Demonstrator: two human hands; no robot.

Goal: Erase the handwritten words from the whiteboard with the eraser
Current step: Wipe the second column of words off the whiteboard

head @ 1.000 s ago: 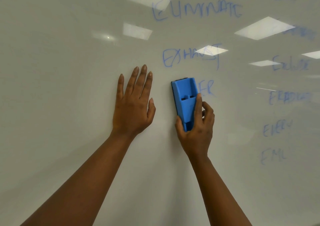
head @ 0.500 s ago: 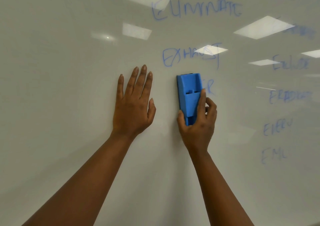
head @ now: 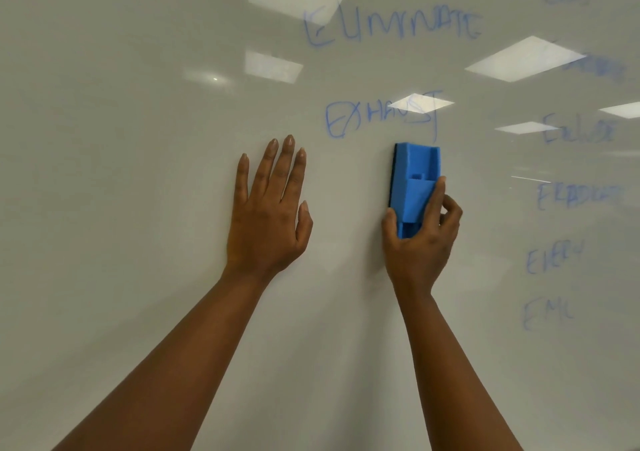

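- Whiteboard (head: 121,173), glossy and white, filling the whole frame, mirroring bright rectangular ceiling lights (head: 524,58) in the upper middle and upper right.
- Pressing flat against the board left of centre: bare left hand (head: 266,218), fingers spread apart and pointing up, thumb out to the right, gripping nothing.
- Clamping around the lower half of a blue plastic rectangular eraser (head: 414,180) right of centre: bare right hand (head: 420,242), thumb on the left edge, index finger lying up along the right side, remaining fingers curling behind.
- Standing upright against the board, tilting slightly to the right, dark felt edge showing along the left side: the eraser, just beside and below the tail of the last letter of the word above.
- Showing in blue marker directly above the eraser: handwritten word "EXHAUST" (head: 374,118), partly washing out under a light reflection.
- Sitting higher, in the upper middle: handwritten word "ELIMINATE" (head: 391,28).
- Running down the right edge of the frame: column of blurred blue handwritten words (head: 575,196), too smeared for certain reading.
- Reaching up from the bottom edge of the frame, well apart: two bare forearms.
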